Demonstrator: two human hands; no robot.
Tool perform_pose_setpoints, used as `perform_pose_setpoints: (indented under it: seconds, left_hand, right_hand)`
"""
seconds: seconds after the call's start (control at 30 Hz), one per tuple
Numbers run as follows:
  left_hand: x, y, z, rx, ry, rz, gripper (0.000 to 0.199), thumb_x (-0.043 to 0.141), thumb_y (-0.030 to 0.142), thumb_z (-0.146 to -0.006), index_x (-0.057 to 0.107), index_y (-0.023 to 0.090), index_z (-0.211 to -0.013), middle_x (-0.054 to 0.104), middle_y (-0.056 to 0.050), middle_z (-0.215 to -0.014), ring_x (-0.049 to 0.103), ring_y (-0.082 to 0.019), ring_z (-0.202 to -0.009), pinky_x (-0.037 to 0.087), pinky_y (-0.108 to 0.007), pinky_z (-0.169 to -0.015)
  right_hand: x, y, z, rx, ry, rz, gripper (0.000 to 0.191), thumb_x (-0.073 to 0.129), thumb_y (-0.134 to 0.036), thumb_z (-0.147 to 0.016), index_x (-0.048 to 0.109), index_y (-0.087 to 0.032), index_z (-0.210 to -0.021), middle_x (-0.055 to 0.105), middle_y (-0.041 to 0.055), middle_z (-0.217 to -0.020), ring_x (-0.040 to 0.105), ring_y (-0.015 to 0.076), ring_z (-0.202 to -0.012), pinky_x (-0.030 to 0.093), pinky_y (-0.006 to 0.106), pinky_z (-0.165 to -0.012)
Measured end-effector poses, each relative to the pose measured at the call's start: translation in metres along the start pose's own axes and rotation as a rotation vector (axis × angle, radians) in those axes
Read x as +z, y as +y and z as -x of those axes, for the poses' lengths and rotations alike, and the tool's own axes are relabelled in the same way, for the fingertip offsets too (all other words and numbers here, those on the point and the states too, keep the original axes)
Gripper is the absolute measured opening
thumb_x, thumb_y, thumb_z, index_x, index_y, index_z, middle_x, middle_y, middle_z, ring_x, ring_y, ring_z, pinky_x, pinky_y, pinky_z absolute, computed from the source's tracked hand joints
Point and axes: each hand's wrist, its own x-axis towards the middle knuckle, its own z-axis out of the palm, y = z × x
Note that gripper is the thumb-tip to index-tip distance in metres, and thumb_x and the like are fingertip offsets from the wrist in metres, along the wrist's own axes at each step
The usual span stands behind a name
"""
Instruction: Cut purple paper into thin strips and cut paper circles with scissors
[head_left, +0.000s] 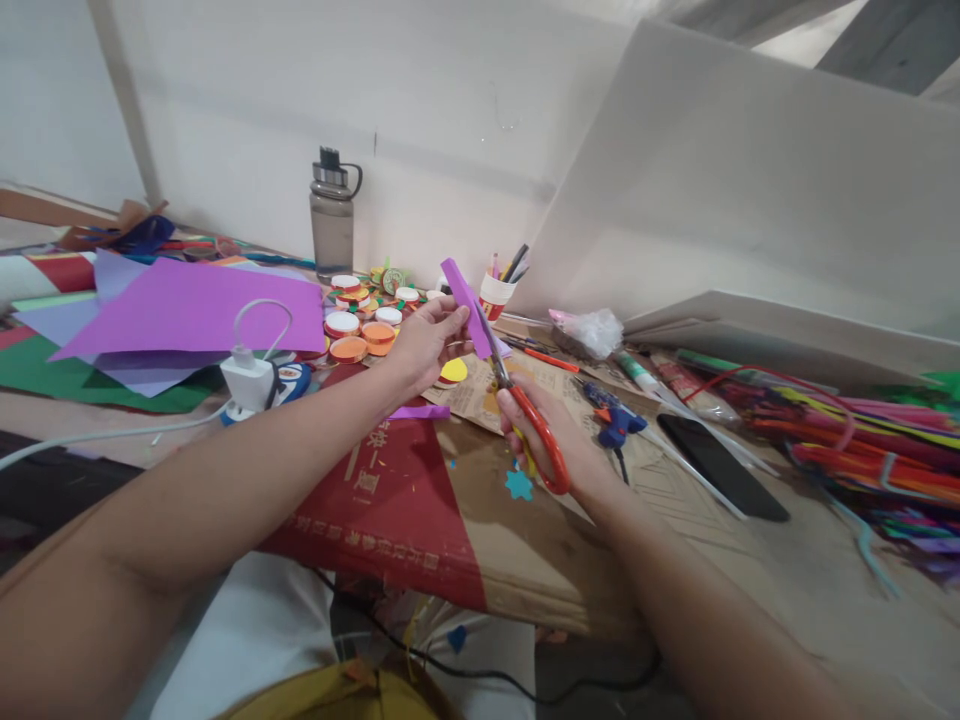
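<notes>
Between the fingers of my left hand point(433, 340) is a narrow piece of purple paper point(466, 300), held up above the table. My right hand point(551, 430) grips a pair of scissors point(541, 435) with red-orange handles, and their blades reach up to the paper's lower right side. Whether the blades are parted is hard to make out. Below the hands, a purple strip point(421, 412) lies on the red and brown cardboard point(405, 510). A small blue paper star shape point(518, 485) rests on the cardboard under the scissors.
Large purple sheets point(202, 300) and a white charger point(249, 380) are at left. A water bottle point(332, 215) stands behind round lidded pots point(343, 323). On the right are a glue gun point(616, 422), a black phone point(720, 465) and colourful pipe cleaners point(847, 430). A pen cup point(496, 295) stands behind.
</notes>
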Motion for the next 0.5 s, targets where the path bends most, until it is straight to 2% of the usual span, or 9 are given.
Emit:
perform_pose_setpoints:
  seconds: [0.3,0.5]
  left_hand:
    - [-0.0025,-0.0009,-0.0018,0.011,-0.046,-0.003,0.012,0.074,0.019,-0.08,0.064,0.018,-0.086,0.065,0.002,-0.073,0.061,-0.008,-0.061,0.05,-0.02,-0.059]
    - [-0.0008,0.0003,-0.0009,-0.003,-0.029,-0.006,0.014,0.076,0.02,-0.079,0.064,0.018,-0.086,0.066,0.002,-0.074,0.061,-0.007,-0.061,0.049,-0.02,-0.06]
  right_hand:
    - [0.0015,-0.0054,0.0024,0.018,0.021,-0.024,0.031,0.065,-0.052,-0.084,0.049,-0.025,-0.09,0.051,-0.0042,-0.066,0.047,0.0092,-0.045,0.041,0.02,-0.037]
    - [0.0031,-0.0061,0.0036,0.014,0.024,-0.052,0.033,0.065,-0.054,-0.083,0.05,-0.025,-0.091,0.05,-0.0046,-0.065,0.046,0.0087,-0.043,0.039,0.02,-0.036]
